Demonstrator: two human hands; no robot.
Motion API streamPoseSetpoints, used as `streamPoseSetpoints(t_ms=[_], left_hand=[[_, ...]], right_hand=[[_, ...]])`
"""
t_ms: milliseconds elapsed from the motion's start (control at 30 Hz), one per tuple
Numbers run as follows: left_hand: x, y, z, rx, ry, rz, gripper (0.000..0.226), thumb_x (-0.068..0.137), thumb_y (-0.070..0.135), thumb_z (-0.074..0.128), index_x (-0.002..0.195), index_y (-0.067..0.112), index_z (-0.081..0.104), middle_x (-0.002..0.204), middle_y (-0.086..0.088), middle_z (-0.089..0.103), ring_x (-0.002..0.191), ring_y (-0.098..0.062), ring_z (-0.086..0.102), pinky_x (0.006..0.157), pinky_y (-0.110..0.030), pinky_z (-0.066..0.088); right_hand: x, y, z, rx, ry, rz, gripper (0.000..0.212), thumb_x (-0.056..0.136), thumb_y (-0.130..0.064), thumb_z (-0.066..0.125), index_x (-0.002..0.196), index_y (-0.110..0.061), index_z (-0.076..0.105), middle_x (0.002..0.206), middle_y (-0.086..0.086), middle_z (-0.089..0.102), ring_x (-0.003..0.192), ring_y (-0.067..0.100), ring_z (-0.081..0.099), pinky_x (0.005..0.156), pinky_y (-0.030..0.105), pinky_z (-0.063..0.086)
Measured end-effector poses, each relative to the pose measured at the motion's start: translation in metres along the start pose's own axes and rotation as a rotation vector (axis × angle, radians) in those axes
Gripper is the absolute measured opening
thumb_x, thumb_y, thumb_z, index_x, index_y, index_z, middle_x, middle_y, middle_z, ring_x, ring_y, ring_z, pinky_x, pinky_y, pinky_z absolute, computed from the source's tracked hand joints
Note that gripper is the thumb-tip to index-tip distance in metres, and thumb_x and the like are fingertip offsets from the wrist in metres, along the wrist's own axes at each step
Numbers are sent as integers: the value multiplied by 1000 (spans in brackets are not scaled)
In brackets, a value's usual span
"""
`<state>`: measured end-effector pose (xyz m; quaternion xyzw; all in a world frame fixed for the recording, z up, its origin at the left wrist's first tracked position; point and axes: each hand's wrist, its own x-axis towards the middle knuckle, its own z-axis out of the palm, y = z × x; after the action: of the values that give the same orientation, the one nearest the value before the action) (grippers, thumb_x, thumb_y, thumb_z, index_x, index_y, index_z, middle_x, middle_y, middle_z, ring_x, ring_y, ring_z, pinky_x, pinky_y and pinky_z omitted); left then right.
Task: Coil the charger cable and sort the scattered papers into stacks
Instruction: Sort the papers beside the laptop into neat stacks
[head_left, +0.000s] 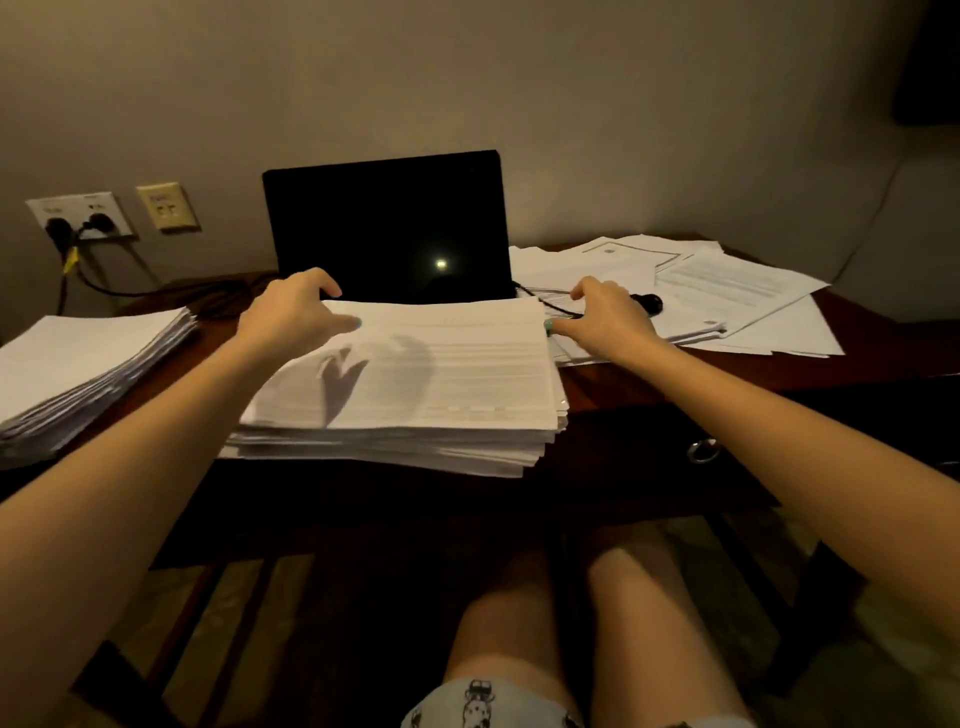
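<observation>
Bare knees and a patterned hem of shorts (485, 701) sat lowest in view, under the edge of the dark wooden desk (623, 395). Over it, both forearms reached to the thick central stack of white printed papers (410, 395). The left hand (296, 306) rested at the stack's far left corner with fingers curled loosely, gripping nothing I could confirm. The right hand (605, 317) lay spread at the far right edge, thumb against the sheets, seemingly squaring them.

Sorting looked partly done: a second neat pile of white sheets (88, 364) sat at the left, well apart from the central one, whose long axis ran left to right and whose lower layers fanned unevenly. Loose white pages (727, 291) were scattered at the right rear, not yet stacked.

A thin black charger cable (550, 304) lay uncoiled, running from beside the closed-looking black laptop screen (389, 228) rightward over the loose pages toward a dark plug end (647, 301). Coiling appeared not yet begun.
</observation>
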<state>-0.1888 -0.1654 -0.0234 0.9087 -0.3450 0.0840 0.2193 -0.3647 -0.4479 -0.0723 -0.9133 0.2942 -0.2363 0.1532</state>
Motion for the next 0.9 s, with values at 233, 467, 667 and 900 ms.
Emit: streamPoseSetpoints(t_ms=[233,467,667,900], left_hand=[[65,124,66,-64,106,194,36,88,37,65,118,19,61,105,-2,68,97,-25,63,81,-39,51],[152,211,145,-118,-150,401,34,88,41,65,111,15,65,111,-4,66,104,-24,59,88,-37,48],[207,261,217,-124,-336,412,56,88,53,60,127,12,58,130,-9,59,117,-26,53,97,-38,44],[230,296,266,-52,-579,411,94,77,69,60,146,13,31,153,-7,34,136,-28,34,111,-41,30]], right_hand=[[34,92,-38,70,89,149,49,86,-44,66,120,-10,58,123,12,58,110,29,55,88,41,49],[89,190,-47,5,122,389,53,87,-48,62,122,-8,59,129,13,57,120,35,49,95,46,45],[118,256,-42,-144,186,612,57,87,-49,61,126,-9,56,131,18,50,123,38,41,98,44,38],[143,307,-48,-133,163,842,75,82,-69,53,128,-10,47,126,16,57,117,36,51,97,44,35]])
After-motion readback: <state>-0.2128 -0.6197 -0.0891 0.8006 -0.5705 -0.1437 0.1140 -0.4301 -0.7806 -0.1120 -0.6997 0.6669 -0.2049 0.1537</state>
